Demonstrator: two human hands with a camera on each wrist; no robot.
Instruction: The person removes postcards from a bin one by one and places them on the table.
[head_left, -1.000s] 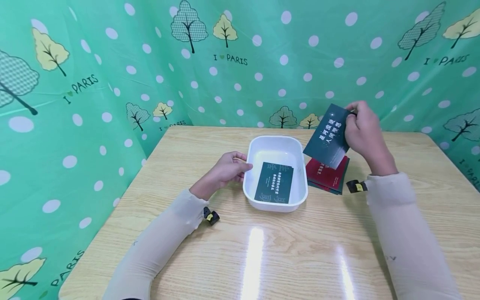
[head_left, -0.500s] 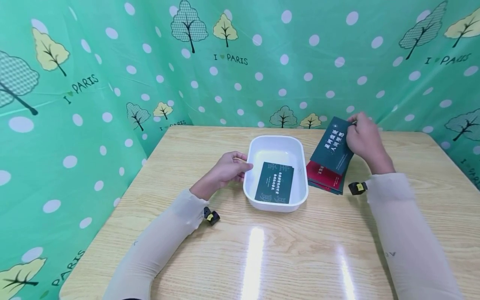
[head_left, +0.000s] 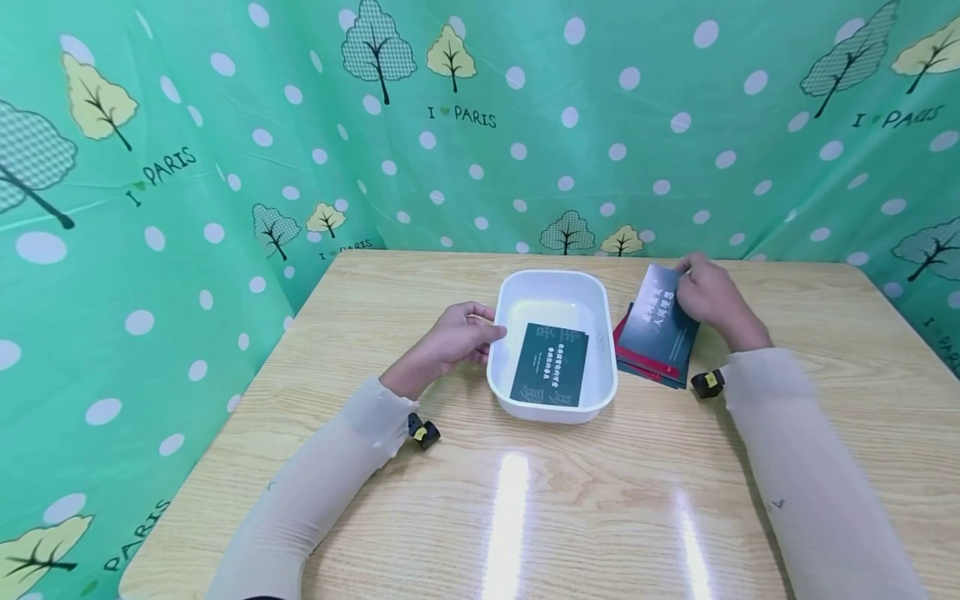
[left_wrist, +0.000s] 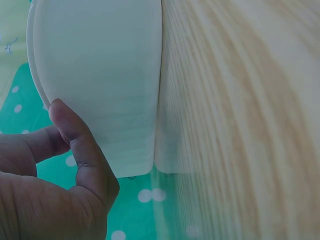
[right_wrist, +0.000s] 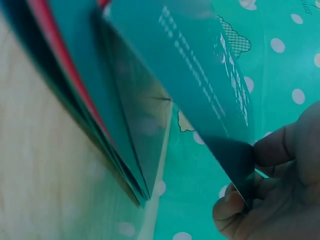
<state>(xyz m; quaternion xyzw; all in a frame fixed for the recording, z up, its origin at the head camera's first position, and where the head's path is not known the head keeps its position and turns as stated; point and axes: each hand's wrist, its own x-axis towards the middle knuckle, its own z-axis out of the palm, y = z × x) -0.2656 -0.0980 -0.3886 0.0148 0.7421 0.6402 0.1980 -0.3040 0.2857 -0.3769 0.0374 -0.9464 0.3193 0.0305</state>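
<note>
My left hand [head_left: 463, 335] holds the left side of a white plastic tub [head_left: 553, 287], its thumb at the rim; in the left wrist view the tub's outer wall [left_wrist: 105, 85] rises beside the fingers [left_wrist: 82, 150]. A dark green card [head_left: 547, 367] with white lettering lies in the tub, the edge of another showing under it. To the tub's right, my right hand [head_left: 716, 298] pinches a dark green card [head_left: 656, 321] by its far right corner. This card slants over a stack of red and green cards [head_left: 645, 367]; in the right wrist view a gap separates it from the stack [right_wrist: 75, 65].
The tub and the stack stand close together on a light wooden table [head_left: 420, 517]. A green curtain [head_left: 480, 167] with printed trees and dots hangs behind the table and along its left. A small black-and-yellow device [head_left: 423, 432] sits at each wrist.
My right hand has come down with the green card, which now covers more of the red card on the stack. My left hand and the tub have stayed in place.
</note>
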